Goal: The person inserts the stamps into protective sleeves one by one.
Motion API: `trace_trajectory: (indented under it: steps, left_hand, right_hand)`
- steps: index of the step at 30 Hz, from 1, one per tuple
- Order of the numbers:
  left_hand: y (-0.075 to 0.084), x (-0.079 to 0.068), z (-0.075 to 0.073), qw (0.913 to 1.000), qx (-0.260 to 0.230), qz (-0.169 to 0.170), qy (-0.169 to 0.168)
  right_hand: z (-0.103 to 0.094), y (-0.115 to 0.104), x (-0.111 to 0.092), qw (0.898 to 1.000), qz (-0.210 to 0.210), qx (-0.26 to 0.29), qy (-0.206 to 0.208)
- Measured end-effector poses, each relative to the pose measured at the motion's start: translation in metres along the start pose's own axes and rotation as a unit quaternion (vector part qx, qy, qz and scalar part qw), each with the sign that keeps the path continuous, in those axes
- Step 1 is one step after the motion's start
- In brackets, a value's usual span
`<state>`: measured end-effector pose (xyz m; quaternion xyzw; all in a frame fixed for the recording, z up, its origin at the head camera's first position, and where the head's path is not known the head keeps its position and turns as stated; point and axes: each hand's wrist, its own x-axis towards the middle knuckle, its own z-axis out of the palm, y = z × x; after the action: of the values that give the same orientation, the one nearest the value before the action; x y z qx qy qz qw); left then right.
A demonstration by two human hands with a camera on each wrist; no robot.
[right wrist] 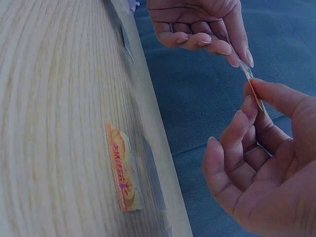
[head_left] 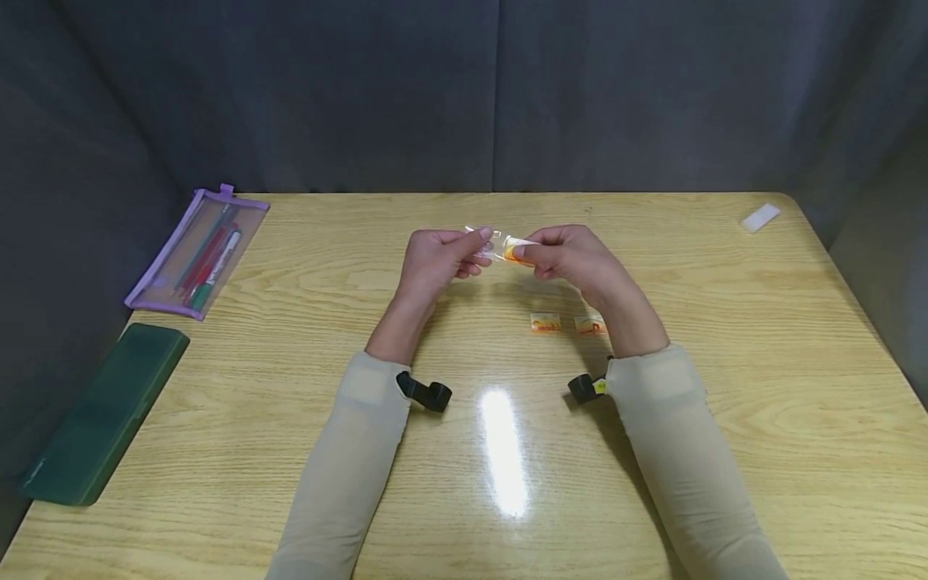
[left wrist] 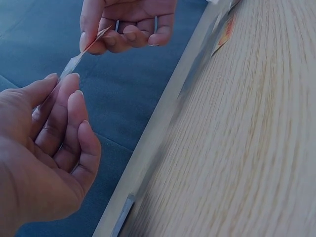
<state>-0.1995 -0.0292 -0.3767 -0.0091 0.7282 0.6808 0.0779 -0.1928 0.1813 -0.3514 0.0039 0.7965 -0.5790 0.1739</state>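
Note:
Over the far middle of the table, my left hand pinches the end of a small clear plastic sleeve between thumb and finger. On the other side, my right hand pinches a small orange-and-white printed slip at the sleeve's right end. Seen edge-on in the left wrist view, slip and sleeve form one thin strip between the hands; whether the slip is inside cannot be told. Below my right hand, two similar orange-and-cream slips lie flat on the table, the right one partly covered by the wrist.
At the left edge lies a purple-edged mesh pouch with pens inside. A dark green case is nearer, along the same edge. A small white block sits in the far right corner. Dark curtains enclose the wooden table.

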Motion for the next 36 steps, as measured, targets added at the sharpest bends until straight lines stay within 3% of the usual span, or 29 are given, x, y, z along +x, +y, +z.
trace_trajectory:
  steps: [22, 28, 36]
  left_hand:
    - [0.0021, -0.0018, 0.0050, 0.9972, 0.017, -0.022, -0.069]
    - [0.0009, -0.0026, 0.0043, 0.9978, 0.026, -0.024, -0.056]
    - [0.0015, -0.0026, 0.0041, 0.9989, -0.009, -0.022, -0.040]
  right_hand:
    - [0.0000, 0.0003, -0.0015, 1.000, -0.004, -0.028, 0.001]
    - [0.0013, 0.0013, -0.0017, 0.999, -0.019, -0.031, 0.008]
    - [0.0004, 0.0034, -0.0012, 0.998, -0.047, -0.037, 0.009]
